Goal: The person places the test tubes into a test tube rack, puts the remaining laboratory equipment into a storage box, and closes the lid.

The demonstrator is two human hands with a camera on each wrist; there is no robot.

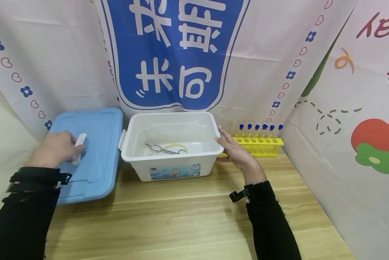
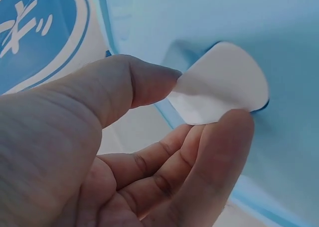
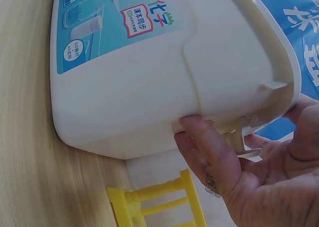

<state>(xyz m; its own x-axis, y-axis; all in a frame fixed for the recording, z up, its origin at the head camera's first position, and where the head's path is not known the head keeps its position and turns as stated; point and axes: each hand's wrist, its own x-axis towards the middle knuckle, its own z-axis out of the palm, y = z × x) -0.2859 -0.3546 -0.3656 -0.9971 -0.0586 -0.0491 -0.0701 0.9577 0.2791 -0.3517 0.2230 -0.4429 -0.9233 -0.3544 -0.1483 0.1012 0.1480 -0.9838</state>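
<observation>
On the left lies a blue lid with a white handle on its top. My left hand pinches that handle, thumb on one edge and forefinger on the other, as the left wrist view shows. Beside the lid stands a white plastic storage box, its top uncovered and a printed label on its front. Metal tongs and a pale yellowish curved strip lie inside. My right hand grips the box's right end at the rim, fingers against the side by the white latch.
A yellow rack holding several blue-capped tubes stands right of the box, partly behind my right hand. Printed cloth hangs along the back and right of the wooden table.
</observation>
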